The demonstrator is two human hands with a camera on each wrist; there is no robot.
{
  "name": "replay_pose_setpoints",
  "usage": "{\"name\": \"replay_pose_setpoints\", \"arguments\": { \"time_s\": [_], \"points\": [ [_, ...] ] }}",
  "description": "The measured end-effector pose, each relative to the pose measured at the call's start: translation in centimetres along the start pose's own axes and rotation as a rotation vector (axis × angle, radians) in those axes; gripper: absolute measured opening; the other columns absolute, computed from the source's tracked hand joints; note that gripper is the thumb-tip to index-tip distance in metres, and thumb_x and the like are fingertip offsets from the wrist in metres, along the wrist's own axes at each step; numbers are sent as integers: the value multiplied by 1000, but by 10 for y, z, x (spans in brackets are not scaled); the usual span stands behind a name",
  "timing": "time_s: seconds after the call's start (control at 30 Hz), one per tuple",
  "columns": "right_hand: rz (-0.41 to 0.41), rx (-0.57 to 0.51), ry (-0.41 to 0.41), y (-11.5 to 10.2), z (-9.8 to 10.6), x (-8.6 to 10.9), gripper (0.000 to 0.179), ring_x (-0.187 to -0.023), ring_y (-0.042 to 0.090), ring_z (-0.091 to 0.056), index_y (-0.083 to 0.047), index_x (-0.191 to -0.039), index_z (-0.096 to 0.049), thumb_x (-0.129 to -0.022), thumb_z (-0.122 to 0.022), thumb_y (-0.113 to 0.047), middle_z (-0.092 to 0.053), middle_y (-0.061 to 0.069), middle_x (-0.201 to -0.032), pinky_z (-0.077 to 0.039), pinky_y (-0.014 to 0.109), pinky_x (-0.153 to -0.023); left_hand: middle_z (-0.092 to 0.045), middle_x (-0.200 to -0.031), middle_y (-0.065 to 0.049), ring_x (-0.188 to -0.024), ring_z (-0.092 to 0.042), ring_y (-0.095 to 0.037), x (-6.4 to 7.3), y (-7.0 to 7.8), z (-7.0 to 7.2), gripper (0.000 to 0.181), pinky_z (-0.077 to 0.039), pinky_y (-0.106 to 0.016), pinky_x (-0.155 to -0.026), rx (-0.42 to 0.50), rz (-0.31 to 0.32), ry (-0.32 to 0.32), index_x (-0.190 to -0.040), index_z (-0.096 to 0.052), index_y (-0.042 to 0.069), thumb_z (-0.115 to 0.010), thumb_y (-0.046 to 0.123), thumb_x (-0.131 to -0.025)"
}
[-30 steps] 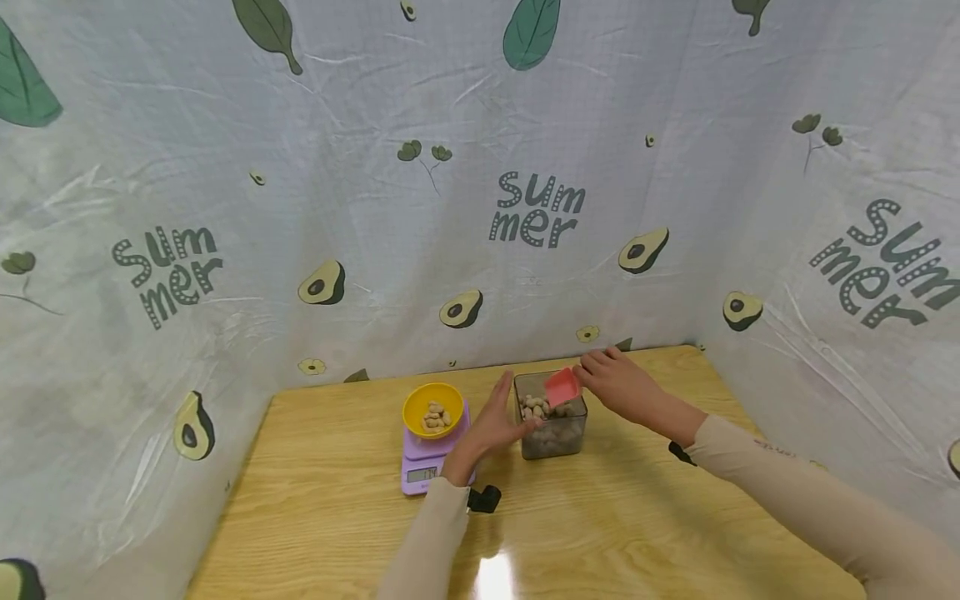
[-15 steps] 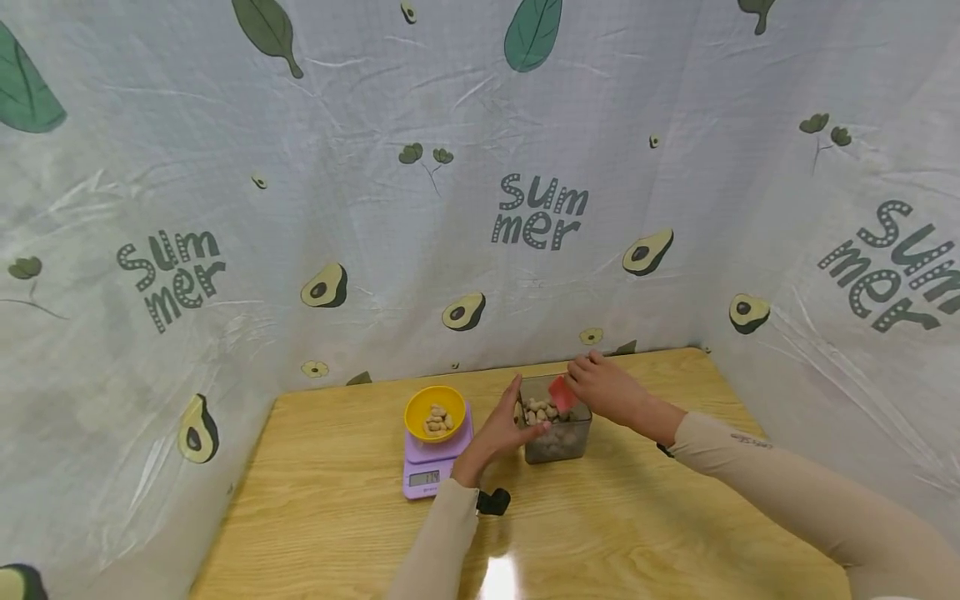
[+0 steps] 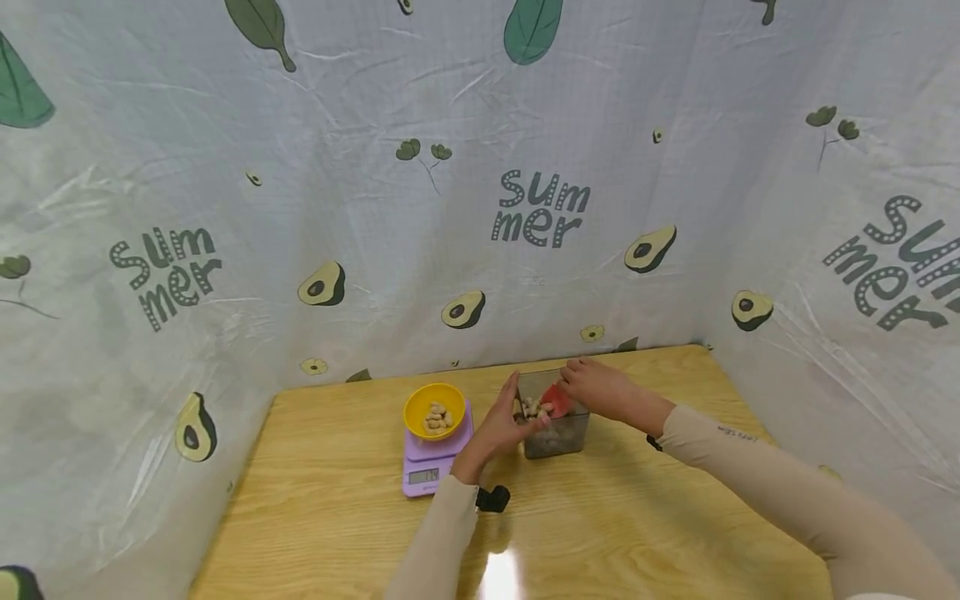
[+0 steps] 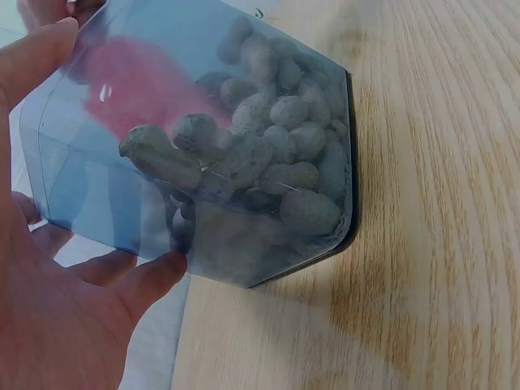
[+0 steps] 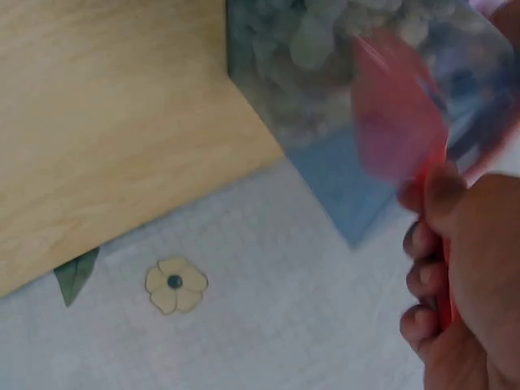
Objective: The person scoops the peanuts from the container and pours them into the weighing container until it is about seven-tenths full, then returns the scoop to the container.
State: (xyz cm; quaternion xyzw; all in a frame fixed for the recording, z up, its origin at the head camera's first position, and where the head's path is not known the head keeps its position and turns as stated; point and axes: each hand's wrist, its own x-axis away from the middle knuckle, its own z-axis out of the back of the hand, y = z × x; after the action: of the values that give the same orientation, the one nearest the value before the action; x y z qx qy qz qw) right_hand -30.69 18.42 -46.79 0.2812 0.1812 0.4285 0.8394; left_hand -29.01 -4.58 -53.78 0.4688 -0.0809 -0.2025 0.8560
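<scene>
A clear square plastic container (image 3: 555, 442) stands on the table with a pile of unshelled peanuts (image 4: 280, 146) in it. My left hand (image 3: 497, 429) grips its left side, the thumb on the near rim and the fingers along the wall. Curled round the handle of a red scoop (image 3: 556, 402), my right hand (image 3: 606, 393) is over the container's right rim. The scoop's blade is down inside, against the peanuts; in the left wrist view it shows blurred through the wall (image 4: 134, 89).
Left of the container, a purple kitchen scale (image 3: 417, 490) with a lit display carries a yellow bowl (image 3: 413, 410) holding several peanuts. The wooden table (image 3: 322, 500) meets a patterned cloth (image 3: 390, 250) at its back edge and sides.
My right hand has moved left and the scoop has gone down deeper into the container among the peanuts. My left hand keeps its grip; the bowl and scale stay put.
</scene>
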Motion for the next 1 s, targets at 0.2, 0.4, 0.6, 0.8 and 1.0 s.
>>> {"name": "replay_pose_setpoints", "arguments": {
  "time_s": [0.2, 0.4, 0.6, 0.8, 1.0],
  "points": [
    [15, -53, -16, -6, -4, -2, 31, -101, 22, -60, -12, -114, -68, -85, -76, -18, -65, 5, -108, -51, 37, -92, -11, -166, -13, -145, -33, -38, 2, -1, -3, 108, -39, -52, -112, 0, -14, -3, -160, -5, 16, -63, 66, -84],
    [26, -247, 48, -10, -9, -7, 15, -87, 19, -62, -12, -97, -72, -83, -77, -16, -65, 2, -89, -54, 37, -81, -10, -166, -14, -148, -27, -38, 0, 3, 0, 105, -32, -53, -117, -35, -38, -11, -159, -6, 10, -62, 62, -87],
    [11, -313, 70, -7, -10, -12, 15, -82, 19, -61, -13, -94, -72, -82, -78, -18, -64, 1, -86, -52, 38, -74, -8, -167, -12, -149, -26, -38, 0, 2, 4, 111, -31, -54, -117, -11, -36, -5, -159, -4, 12, -62, 68, -83],
    [-50, -451, 114, -6, -12, -12, 15, -73, 19, -60, -11, -92, -71, -80, -79, -7, -64, 2, -80, -53, 37, -71, -7, -167, -9, -150, -23, -36, 1, 3, 4, 111, -29, -53, -119, -20, -11, -26, -160, -3, 16, -61, 70, -83],
    [-78, -501, 145, -14, -22, -18, 12, -80, 22, -64, -11, -97, -72, -85, -74, -8, -67, 5, -86, -54, 41, -76, -6, -167, -8, -150, -23, -36, 3, 6, 2, 110, -29, -54, -118, 2, -6, -24, -160, -2, 21, -62, 70, -82]
  ]
}}
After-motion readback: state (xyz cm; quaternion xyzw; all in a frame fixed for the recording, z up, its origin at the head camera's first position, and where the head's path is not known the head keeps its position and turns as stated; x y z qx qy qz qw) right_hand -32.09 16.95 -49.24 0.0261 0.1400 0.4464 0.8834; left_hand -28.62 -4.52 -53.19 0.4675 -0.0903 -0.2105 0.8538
